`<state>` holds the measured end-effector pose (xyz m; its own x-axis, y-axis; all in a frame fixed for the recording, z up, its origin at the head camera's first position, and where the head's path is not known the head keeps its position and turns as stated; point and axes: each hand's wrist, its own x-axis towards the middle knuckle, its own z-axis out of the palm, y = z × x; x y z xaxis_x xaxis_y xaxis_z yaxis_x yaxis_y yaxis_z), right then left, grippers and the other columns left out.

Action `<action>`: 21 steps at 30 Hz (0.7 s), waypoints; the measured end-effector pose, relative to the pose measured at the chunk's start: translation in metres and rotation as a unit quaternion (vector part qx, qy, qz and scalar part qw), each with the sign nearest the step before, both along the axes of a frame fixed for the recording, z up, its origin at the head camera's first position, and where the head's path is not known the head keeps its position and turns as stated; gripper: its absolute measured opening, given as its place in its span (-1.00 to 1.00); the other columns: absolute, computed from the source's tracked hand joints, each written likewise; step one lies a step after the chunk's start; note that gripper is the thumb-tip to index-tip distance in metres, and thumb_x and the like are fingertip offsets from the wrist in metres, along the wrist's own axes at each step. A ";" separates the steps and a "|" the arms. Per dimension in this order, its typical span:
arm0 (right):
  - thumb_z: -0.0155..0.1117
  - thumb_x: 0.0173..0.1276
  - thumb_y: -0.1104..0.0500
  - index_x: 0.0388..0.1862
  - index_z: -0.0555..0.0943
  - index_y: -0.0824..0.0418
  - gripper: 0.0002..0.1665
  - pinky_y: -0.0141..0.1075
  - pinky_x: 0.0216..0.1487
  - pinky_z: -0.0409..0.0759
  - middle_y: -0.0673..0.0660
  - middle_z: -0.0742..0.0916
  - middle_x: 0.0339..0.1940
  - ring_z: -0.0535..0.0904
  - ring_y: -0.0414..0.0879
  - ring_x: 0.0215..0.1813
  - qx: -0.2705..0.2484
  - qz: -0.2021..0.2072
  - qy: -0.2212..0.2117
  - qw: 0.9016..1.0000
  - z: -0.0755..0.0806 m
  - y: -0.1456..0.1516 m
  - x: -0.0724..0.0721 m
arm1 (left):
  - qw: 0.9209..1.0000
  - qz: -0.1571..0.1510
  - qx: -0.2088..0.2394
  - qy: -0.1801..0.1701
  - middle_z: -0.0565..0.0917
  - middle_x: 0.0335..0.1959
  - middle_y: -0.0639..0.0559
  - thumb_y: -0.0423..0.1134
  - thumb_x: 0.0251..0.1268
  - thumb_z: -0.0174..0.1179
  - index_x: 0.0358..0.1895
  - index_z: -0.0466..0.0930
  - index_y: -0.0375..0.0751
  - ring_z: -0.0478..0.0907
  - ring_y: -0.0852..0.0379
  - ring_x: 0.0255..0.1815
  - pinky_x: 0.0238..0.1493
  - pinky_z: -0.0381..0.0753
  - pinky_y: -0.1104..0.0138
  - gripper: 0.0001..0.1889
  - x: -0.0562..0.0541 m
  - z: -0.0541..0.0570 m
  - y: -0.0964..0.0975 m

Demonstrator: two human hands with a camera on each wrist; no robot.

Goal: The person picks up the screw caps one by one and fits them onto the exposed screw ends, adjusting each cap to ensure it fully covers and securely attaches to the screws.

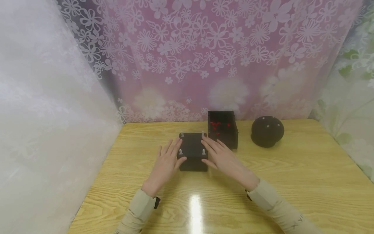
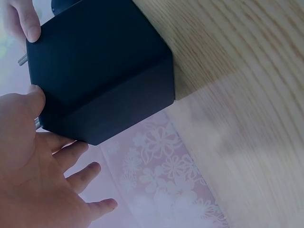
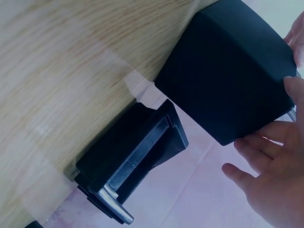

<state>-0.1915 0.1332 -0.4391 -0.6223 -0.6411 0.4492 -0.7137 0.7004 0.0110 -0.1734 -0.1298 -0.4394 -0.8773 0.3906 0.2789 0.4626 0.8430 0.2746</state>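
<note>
A black block-shaped box [image 1: 193, 145] rests on the table between both hands, with small shiny pegs standing at the corners of its top. My left hand [image 1: 165, 164] touches its left side, thumb at the near top edge and the fingers fairly straight and spread. On the right side, my right hand [image 1: 226, 161] touches it in the same way, its thumb near the front corner. The left wrist view shows the box [image 2: 109, 66] with the left hand [image 2: 42, 171] against one edge. In the right wrist view, the right hand [image 3: 273, 161] lies along the opposite edge.
Just behind the right hand stands an open black box [image 1: 226, 139] with small red pieces inside. Farther right is a round black object [image 1: 267, 131] with small shiny studs. The wooden table [image 1: 131, 146] meets a pink flowered curtain [image 1: 187, 65] at the back.
</note>
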 end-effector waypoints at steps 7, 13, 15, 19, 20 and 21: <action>0.28 0.43 -0.14 0.49 0.34 0.42 -0.12 0.14 0.43 0.38 0.32 0.43 0.50 0.39 0.15 0.49 -0.001 0.004 0.006 1.000 -0.001 0.004 0.003 | 1.000 0.000 -0.003 0.015 0.16 0.62 -0.07 0.13 0.58 -0.02 0.63 0.06 -0.13 0.05 -0.19 0.62 0.51 -0.04 -0.31 -0.27 0.004 -0.001 0.003; 0.32 0.39 -0.13 0.48 0.35 0.42 -0.11 0.15 0.41 0.40 0.31 0.45 0.49 0.41 0.15 0.47 -0.001 0.003 0.014 1.000 -0.004 0.007 0.007 | 1.000 -0.003 0.005 0.008 0.14 0.63 -0.05 0.15 0.57 -0.02 0.64 0.04 -0.12 0.01 -0.14 0.64 0.51 -0.04 -0.31 -0.26 0.009 -0.001 0.005; 0.33 0.39 -0.12 0.48 0.35 0.42 -0.11 0.16 0.40 0.41 0.31 0.45 0.49 0.41 0.16 0.47 -0.005 0.006 0.015 1.000 -0.004 0.008 0.008 | 1.000 -0.004 0.009 0.004 0.13 0.63 -0.04 0.14 0.57 -0.02 0.64 0.04 -0.12 -0.01 -0.13 0.65 0.51 -0.04 -0.31 -0.26 0.010 -0.001 0.005; 0.22 0.48 -0.16 0.48 0.35 0.43 -0.14 0.17 0.40 0.40 0.32 0.45 0.49 0.41 0.17 0.47 -0.014 0.012 0.015 1.000 -0.003 0.010 0.011 | 1.000 -0.006 0.012 0.003 0.12 0.64 -0.06 0.13 0.57 0.00 0.63 0.05 -0.13 -0.02 -0.15 0.65 0.52 -0.05 -0.31 -0.25 0.012 -0.002 0.006; 0.16 0.51 -0.19 0.48 0.35 0.43 -0.15 0.18 0.40 0.40 0.32 0.45 0.49 0.41 0.17 0.47 -0.016 0.013 0.016 1.000 -0.004 0.010 0.011 | 1.000 -0.006 0.012 0.002 0.12 0.64 -0.06 0.13 0.57 0.00 0.64 0.05 -0.13 -0.02 -0.14 0.65 0.52 -0.06 -0.30 -0.25 0.013 -0.002 0.007; 0.11 0.54 -0.21 0.47 0.35 0.43 -0.15 0.18 0.40 0.40 0.33 0.45 0.48 0.41 0.18 0.47 -0.018 0.014 0.016 1.000 -0.004 0.011 0.012 | 1.000 -0.007 0.010 0.004 0.12 0.64 -0.06 0.13 0.56 0.00 0.63 0.05 -0.14 -0.01 -0.15 0.64 0.52 -0.05 -0.31 -0.25 0.013 -0.002 0.007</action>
